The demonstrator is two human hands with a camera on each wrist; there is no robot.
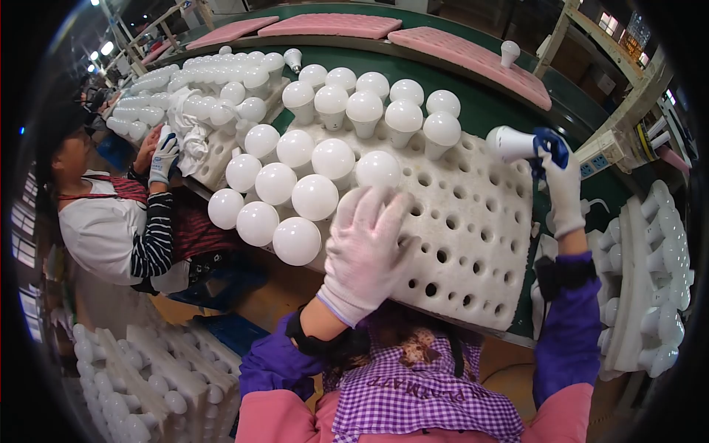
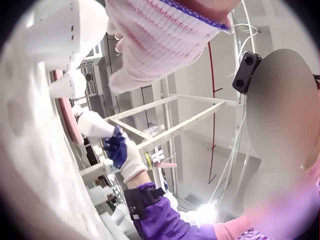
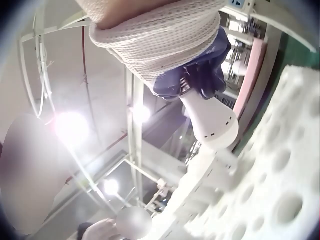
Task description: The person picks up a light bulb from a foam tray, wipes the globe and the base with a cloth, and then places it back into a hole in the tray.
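Observation:
My right hand (image 1: 559, 177), in a white glove with blue-coated fingers, grips a white LED light bulb (image 1: 509, 144) by its screw base. The bulb is held sideways above the right side of a white foam board (image 1: 473, 251) full of holes. In the right wrist view, the blue fingers wrap the base and the bulb's body (image 3: 212, 120) points downward. My left hand (image 1: 369, 251), in a white glove, is over the board's front with its fingers loosely extended. Its fingertips are right by a round bulb (image 1: 378, 170) in the board, partly hidden behind them.
Rows of bulbs (image 1: 295, 148) fill the board's left and far parts. Pink foam boards (image 1: 473, 55) lie along the back, one bearing a bulb (image 1: 510, 52). Stacked foam boards with bulbs (image 1: 650, 280) stand at right. Another person (image 1: 111, 214) works at left.

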